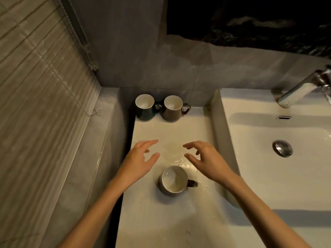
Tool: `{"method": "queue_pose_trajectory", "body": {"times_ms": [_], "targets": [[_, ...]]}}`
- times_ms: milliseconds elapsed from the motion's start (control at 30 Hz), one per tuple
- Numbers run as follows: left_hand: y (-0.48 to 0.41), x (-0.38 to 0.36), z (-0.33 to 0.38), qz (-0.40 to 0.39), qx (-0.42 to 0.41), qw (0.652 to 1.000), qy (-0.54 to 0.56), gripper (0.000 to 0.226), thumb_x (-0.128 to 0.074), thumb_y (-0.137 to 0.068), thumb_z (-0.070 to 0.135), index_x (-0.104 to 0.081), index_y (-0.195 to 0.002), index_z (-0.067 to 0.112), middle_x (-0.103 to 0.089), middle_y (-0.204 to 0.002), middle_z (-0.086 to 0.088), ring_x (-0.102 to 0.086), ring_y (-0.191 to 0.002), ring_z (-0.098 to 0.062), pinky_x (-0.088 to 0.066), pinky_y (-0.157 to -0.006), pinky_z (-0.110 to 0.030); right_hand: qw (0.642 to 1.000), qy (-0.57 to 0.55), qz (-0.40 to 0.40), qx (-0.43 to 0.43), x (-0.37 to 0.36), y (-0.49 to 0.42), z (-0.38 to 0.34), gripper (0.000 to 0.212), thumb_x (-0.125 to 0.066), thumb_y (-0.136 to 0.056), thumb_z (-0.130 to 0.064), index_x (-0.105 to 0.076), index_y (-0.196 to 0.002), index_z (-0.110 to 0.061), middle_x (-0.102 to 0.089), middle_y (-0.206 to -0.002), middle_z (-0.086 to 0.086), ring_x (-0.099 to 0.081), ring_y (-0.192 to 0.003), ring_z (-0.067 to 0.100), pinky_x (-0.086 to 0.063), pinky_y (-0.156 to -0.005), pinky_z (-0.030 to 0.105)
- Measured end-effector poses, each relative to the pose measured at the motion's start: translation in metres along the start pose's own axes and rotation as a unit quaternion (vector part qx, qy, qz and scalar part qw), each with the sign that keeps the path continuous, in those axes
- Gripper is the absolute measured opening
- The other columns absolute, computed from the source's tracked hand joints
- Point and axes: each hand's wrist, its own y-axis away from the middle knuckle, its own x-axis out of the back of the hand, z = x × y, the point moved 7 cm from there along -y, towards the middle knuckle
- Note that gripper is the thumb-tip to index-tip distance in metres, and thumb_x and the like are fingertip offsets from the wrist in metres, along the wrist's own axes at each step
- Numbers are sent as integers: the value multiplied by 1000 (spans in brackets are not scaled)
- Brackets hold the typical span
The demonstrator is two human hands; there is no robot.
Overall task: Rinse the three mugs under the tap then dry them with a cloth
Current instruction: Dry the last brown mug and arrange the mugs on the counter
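Observation:
Three mugs with white insides stand upright on the white counter [152,221] left of the basin. A dark green mug [144,106] and a brown mug [172,108] sit side by side at the back, handles to the right. A third brown mug [173,179] stands nearer me, handle to the right. My left hand [141,158] and my right hand [204,158] hover over the counter just beyond that mug, fingers loosely spread, holding nothing. The chrome tap [302,90] is at the far right. No cloth is in view.
The white basin [268,176] with a metal drain plug [282,148] lies to the right. Water drops glisten on the counter by the near mug. A grey tiled wall stands behind, and a slatted blind [35,86] hangs on the left beside a grey ledge.

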Motion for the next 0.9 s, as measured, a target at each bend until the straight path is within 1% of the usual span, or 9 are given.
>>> {"method": "queue_pose_trajectory", "body": {"times_ms": [167,233,300,367,500,633,733,800,900], "targets": [[54,-62,-34,-101,119,987,42,51,-63,-87,40,-48,-135,36,-55,-122,9,-63,-104,-12,-47,-96,-26,988,17,-99,-116,-63,45,22,39,-41,-95,-53,-48,-123,-27,-65,-111,-7,-61,-101,19,-47,-79,32],[64,-75,-42,-101,142,981,84,48,-65,-86,37,-51,-131,39,-62,-123,9,-62,-108,-11,-48,-98,-31,988,-9,-85,-128,-76,51,23,35,-38,-97,-50,-40,-121,-24,-70,-97,-5,-64,-91,25,-49,-73,35],[68,-79,-47,-78,156,978,116,45,-66,-85,34,-54,-128,40,-65,-119,12,-65,-99,-12,-51,-95,-33,988,-8,-64,-140,-82,52,23,31,-35,-99,-45,-37,-119,-21,-72,-92,-1,-64,-85,30,-48,-69,36],[69,-80,-49,-59,169,975,128,46,-66,-85,30,-55,-129,39,-68,-115,13,-66,-91,-14,-52,-92,-29,986,23,-67,-148,-86,50,23,28,-35,-100,-36,-39,-121,-17,-71,-100,9,-63,-89,35,-45,-69,36],[65,-85,-48,-51,182,971,144,48,-64,-84,27,-54,-129,41,-71,-103,14,-66,-101,-17,-52,-90,-31,983,52,-89,-151,-83,41,20,33,-35,-100,-26,-48,-128,-13,-65,-115,16,-59,-103,39,-43,-78,37],[44,-85,-28,-59,153,973,161,51,-63,-84,30,-50,-131,46,-65,-107,25,-61,-107,-2,-47,-97,-27,985,58,-71,-143,-61,25,26,30,-36,-99,-23,-53,-121,-14,-66,-113,13,-58,-101,37,-42,-76,36],[14,-86,-1,-91,114,970,195,51,-66,-86,24,-46,-118,58,-57,-103,37,-56,-101,11,-44,-95,-20,988,62,-42,-134,-29,7,31,31,-37,-100,-24,-51,-126,-16,-66,-116,11,-58,-103,36,-43,-77,34],[-9,-88,14,-112,91,966,214,57,-69,-85,20,-42,-119,56,-56,-109,33,-52,-99,16,-43,-92,-15,988,78,-22,-135,-6,-8,36,33,-35,-101,-24,-46,-131,-16,-64,-120,10,-58,-106,35,-43,-80,34],[-43,-85,31,-111,60,975,181,73,-72,-82,19,-35,-141,40,-51,-125,18,-49,-109,7,-43,-91,-14,984,86,-3,-158,20,-35,51,33,-33,-102,-24,-45,-130,-14,-64,-118,15,-59,-105,38,-44,-84,38]]}}
